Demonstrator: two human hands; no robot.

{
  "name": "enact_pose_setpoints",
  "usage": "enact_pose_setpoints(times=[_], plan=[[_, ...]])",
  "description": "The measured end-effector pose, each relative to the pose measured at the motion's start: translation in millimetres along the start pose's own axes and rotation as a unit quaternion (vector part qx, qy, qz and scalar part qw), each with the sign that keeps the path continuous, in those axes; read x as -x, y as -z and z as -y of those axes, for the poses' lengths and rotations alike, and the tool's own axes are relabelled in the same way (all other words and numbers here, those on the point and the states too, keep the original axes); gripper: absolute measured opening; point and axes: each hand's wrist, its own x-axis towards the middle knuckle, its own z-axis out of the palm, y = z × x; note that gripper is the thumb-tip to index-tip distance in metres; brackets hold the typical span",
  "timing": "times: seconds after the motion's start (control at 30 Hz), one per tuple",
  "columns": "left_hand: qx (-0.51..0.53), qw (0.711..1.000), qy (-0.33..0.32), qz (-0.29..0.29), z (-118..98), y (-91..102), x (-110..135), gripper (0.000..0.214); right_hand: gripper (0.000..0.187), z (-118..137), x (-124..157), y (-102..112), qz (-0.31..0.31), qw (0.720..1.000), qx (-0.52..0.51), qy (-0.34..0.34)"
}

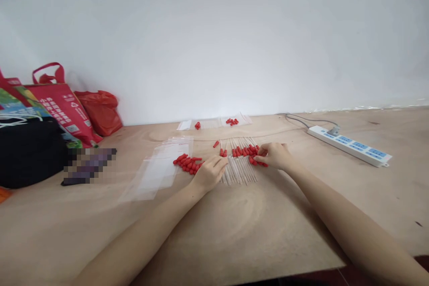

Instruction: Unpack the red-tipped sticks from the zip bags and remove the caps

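Note:
Two rows of thin pale sticks (238, 172) lie side by side on the wooden table, with small red tapered pieces (243, 151) along the middle between them. My left hand (210, 172) rests at the left edge of the sticks, fingers curled together; whatever they may hold is hidden. Just left of it is a heap of the same red pieces (187, 163), partly covered by the hand. At the right end of the row, my right hand (276, 155) pinches at a red piece with thumb and fingers. One loose red piece (216, 144) lies apart, above my left hand.
Flat clear plastic bags (161, 167) lie left of the heap. More clear bags (211, 123) with red pieces lie by the wall. A white power strip (350, 145) with a plugged-in cord lies right. Red bags (100, 111) and a black bag (30, 152) stand left.

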Motion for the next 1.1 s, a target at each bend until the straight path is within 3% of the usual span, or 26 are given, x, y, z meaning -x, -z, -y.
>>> enact_pose_setpoints(times=[0.17,0.33,0.5,0.83,1.1], plan=[[0.05,0.997,0.0,0.055,-4.4,0.0,-0.7,0.015,0.024,-0.3,-0.1,-2.2,0.003,1.0,-0.021,-0.007],[0.104,0.991,0.008,0.086,-9.0,0.1,1.4,0.015,0.022,1.6,-0.8,-8.2,-0.048,0.998,-0.034,-0.017],[0.115,0.99,0.016,0.075,-11.2,6.0,1.0,0.03,0.022,1.3,-3.4,-18.9,-0.09,0.996,-0.019,-0.019],[0.018,0.996,0.074,0.036,17.3,36.1,31.7,0.013,0.031,0.6,-10.9,-35.7,-0.145,0.987,0.064,-0.03],[0.022,0.993,0.103,0.048,21.0,35.1,33.7,0.011,0.031,7.2,-12.9,-36.7,-0.154,0.985,0.07,-0.031]])
